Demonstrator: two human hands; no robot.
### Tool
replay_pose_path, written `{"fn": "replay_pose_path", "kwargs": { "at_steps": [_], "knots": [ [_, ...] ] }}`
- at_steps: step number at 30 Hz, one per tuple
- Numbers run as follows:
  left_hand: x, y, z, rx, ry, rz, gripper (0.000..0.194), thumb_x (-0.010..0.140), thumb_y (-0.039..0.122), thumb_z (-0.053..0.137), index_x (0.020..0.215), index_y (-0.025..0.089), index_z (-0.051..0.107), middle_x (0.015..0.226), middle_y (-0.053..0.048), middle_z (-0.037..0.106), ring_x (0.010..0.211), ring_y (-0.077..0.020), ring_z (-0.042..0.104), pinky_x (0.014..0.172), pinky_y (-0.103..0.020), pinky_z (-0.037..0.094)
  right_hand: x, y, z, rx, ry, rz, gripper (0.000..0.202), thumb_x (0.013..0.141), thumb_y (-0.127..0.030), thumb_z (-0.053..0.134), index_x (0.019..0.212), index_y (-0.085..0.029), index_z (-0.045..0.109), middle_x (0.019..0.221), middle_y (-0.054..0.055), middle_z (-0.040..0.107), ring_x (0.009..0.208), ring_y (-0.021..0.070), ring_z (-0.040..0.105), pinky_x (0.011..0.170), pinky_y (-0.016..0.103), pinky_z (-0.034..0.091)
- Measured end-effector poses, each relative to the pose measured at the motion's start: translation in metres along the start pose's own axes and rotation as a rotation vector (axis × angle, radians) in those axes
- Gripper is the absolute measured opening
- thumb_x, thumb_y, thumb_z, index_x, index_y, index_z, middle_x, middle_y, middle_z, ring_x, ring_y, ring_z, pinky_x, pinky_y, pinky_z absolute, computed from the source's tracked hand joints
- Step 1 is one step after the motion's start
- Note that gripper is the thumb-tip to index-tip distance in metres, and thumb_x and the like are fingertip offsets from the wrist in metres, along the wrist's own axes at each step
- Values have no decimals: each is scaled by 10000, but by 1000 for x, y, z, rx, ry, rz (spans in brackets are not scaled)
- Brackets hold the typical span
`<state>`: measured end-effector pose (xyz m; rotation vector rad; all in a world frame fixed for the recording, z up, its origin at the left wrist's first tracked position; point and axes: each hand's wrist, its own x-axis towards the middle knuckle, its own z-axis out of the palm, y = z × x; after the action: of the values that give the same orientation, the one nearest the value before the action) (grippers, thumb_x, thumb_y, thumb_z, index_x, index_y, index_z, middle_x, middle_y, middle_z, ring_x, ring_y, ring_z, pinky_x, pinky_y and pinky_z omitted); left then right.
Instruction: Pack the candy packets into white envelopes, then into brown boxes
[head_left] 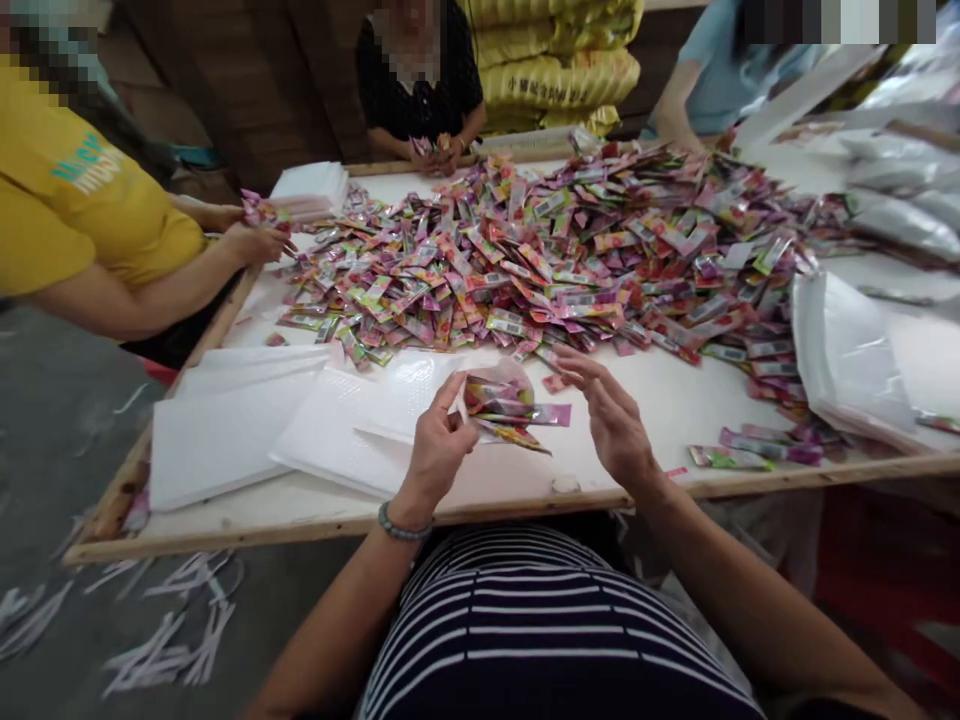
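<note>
My left hand (437, 445), with a beaded bracelet on the wrist, pinches the edge of a clear plastic bag (409, 392) near the table's front. Several small colourful sachets (514, 400) lie in the bag's mouth, and some stick out to the right. My right hand (616, 425) is held just right of these sachets, fingers stretched out and nothing in it. Beyond both hands spreads a large heap of pink, purple and green sachets (525, 260). More flat white bags (217, 440) lie in overlapping stacks to the left of my left hand.
A wooden rim (247, 545) edges the white table. At the right stands a bundle of clear bags (851, 350), with loose sachets (731, 458) nearby. A person in yellow (112, 210) holds sachets at the left; two more people are across the table.
</note>
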<state>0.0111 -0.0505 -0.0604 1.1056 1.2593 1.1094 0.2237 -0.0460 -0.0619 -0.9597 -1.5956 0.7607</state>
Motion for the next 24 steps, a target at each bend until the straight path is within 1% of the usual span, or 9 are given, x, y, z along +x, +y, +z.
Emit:
{"fn": "replay_pose_path", "kwargs": {
  "at_steps": [2,4,9,12,15,17,19,21,24],
  "knots": [
    [-1,24,8,-161,4,-18,880,601,136,610,1456,119,404,653,44,594,490,-45,323,470,-183,291,7,-19,-2,-79,-17,-96,439,1012,-420,255,1381,-272,441,1509,85,391,1399,238,359,1064,465,409],
    [-4,47,19,-257,-27,-7,892,585,139,637,1448,121,416,613,64,553,487,-44,315,467,-191,278,21,-41,1,-217,-73,-168,450,1012,-411,285,1418,-266,413,1523,87,370,1413,231,336,1097,460,380],
    [-8,87,39,-243,-110,87,823,573,136,635,1385,130,504,593,77,514,486,-46,330,455,-196,270,71,-88,3,-532,-222,-392,365,1018,-333,333,1283,-226,561,1318,97,588,1262,229,516,1062,455,400],
    [-3,101,32,-326,-53,53,873,519,111,586,1386,78,487,604,71,548,459,-36,300,438,-198,232,88,-104,-10,-562,-167,-490,378,1012,-377,369,1319,-225,527,1331,108,569,1245,240,523,1001,443,441],
    [1,113,18,-397,-37,57,820,486,97,558,1305,92,571,691,43,616,451,-23,276,421,-199,194,93,-112,-23,-615,-199,-650,307,953,-446,511,1166,-255,623,1229,83,624,1177,262,546,975,458,425],
    [1,121,11,-412,-45,70,765,473,91,551,1234,94,625,715,37,628,448,-17,277,410,-196,180,94,-114,-26,-666,-257,-755,178,938,-389,562,982,-255,671,1067,50,685,1072,237,581,929,428,421],
    [1,128,6,-393,-31,77,750,468,92,555,1213,81,637,690,42,620,435,-15,280,401,-192,184,97,-115,-26,-688,-238,-815,143,950,-282,553,876,-244,670,951,27,706,992,205,593,879,395,412],
    [2,132,4,-331,-1,88,791,478,98,553,1268,80,604,655,51,608,419,-22,299,395,-191,206,100,-115,-23,-706,-191,-825,163,952,-219,539,853,-234,668,919,26,710,973,198,589,867,388,400],
    [9,130,3,-190,-15,71,811,490,90,522,1298,94,592,589,69,574,396,-29,300,385,-188,222,102,-112,-18,-744,-272,-809,213,959,-199,498,825,-221,662,894,30,707,973,201,581,868,380,399]
  ]
}}
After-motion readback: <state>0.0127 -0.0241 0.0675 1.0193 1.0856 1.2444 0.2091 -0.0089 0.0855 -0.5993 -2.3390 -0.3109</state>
